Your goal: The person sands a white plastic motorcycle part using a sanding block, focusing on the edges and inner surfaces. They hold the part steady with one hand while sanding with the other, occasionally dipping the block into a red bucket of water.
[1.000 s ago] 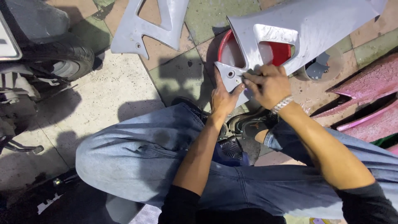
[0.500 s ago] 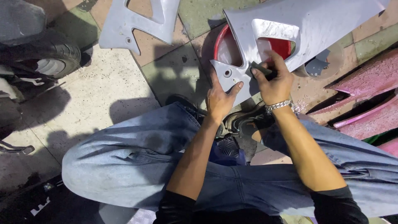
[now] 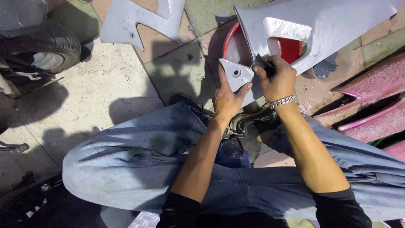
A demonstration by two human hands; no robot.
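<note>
- Tiled floor [image 3: 105, 84], patchy and stained, spreads beneath a seated person in blue jeans.
- Large grey fairing panel [image 3: 320, 25] leans over a red basin [image 3: 291, 48].
- Second grey panel [image 3: 139, 21] lies apart, near a tyre [image 3: 46, 52].
- Left hand [image 3: 228, 99] grips the panel's lower tab, fingers wrapped.
- Right hand [image 3: 276, 78] pinches dark sandpaper [image 3: 261, 63] against that panel.

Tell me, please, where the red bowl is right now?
In the head view, the red bowl sits on the floor at upper centre, under the big grey panel, just beyond the right hand.
</note>
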